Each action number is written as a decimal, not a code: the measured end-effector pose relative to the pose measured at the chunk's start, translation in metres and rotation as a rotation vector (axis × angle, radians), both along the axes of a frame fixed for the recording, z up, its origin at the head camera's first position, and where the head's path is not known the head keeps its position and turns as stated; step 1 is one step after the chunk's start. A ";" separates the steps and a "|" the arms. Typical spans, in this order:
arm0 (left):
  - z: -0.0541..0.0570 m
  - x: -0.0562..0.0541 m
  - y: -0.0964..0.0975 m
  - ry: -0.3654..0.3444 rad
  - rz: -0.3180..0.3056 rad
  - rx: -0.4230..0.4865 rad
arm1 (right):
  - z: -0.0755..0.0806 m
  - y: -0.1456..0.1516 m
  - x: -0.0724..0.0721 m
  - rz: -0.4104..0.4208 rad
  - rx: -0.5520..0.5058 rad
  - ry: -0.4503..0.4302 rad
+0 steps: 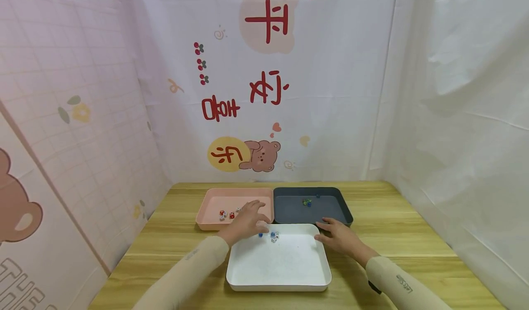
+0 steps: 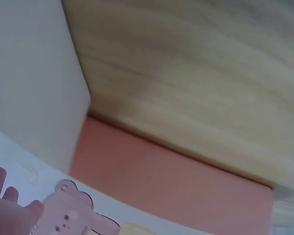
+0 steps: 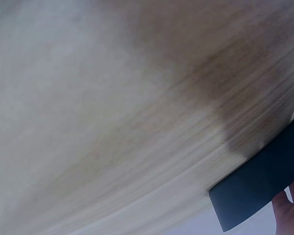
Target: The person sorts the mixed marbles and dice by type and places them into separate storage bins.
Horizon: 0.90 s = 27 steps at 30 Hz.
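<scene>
My left hand [image 1: 246,221] hovers where the pink tray [image 1: 202,209] meets the white tray [image 1: 278,286], fingers loosely spread, with nothing visible in it. Below and beside it, several small blue and clear-white dice [image 1: 274,239] lie at the white tray's back edge. Red and white dice [image 1: 232,215] sit in the pink tray. My right hand [image 1: 340,237] is by the white tray's back right corner, fingers extended toward the dark grey tray [image 1: 285,211]; whether it touches a rim cannot be told. Green and blue dice [image 1: 307,202] lie in the dark tray.
The pink and dark trays stand side by side at the back of the wooden table [image 1: 396,236], the white one in front of them. White printed cloth [image 1: 330,80] hangs behind and along both sides.
</scene>
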<state>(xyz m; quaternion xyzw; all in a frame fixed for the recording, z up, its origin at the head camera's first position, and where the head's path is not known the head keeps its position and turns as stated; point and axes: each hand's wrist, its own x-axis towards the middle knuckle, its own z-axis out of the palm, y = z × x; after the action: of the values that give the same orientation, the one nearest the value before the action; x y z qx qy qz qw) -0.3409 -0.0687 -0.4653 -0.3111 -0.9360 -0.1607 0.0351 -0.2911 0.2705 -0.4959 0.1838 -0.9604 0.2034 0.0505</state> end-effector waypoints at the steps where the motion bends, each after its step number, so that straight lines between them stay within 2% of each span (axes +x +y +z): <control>1: -0.002 0.001 0.002 -0.004 -0.002 -0.010 | 0.000 0.000 0.000 0.002 -0.001 0.001; 6: -0.009 0.005 0.011 -0.003 -0.052 -0.057 | -0.001 0.001 0.000 0.018 -0.008 0.003; 12: -0.017 0.008 0.015 0.061 -0.095 -0.145 | -0.003 0.002 0.000 0.027 -0.008 0.008; 15: -0.019 0.009 0.017 0.087 -0.109 -0.160 | -0.003 0.002 0.000 0.028 -0.008 0.010; 20: -0.021 0.010 0.020 0.113 -0.123 -0.181 | -0.002 0.001 0.000 0.025 0.001 0.011; 27: -0.018 0.011 0.023 0.116 -0.111 -0.202 | -0.001 0.001 0.001 0.031 0.009 0.023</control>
<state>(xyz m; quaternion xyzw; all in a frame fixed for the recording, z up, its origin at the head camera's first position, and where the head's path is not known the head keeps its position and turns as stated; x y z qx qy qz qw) -0.3296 -0.0455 -0.4832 -0.3733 -0.9251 -0.0491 0.0486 -0.2904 0.2712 -0.4966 0.2011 -0.9577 0.1977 0.0578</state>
